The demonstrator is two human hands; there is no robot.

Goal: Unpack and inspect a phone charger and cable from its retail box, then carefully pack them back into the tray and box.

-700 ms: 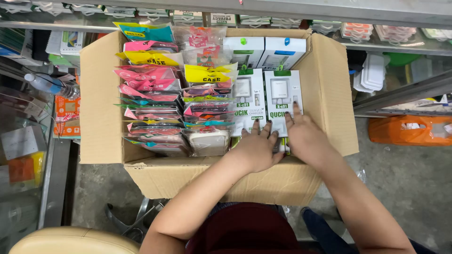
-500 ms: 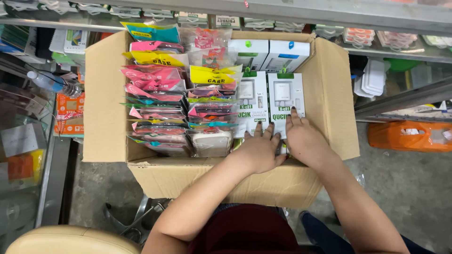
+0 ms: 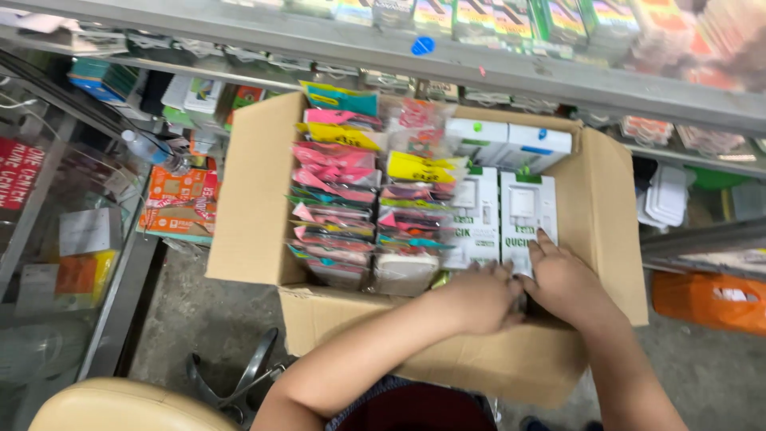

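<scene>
Both hands unmoved: left hand and right hand, grip indiscernible, pressing glossy white rectangular packs inside corrugated cardboard box.

Grey metal shelf, concrete floor, perhaps a glass counter

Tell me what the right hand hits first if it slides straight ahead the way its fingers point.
The right hand already lies on the white charger box; going on, it would probably meet the white boxes at the carton's far end.
</scene>
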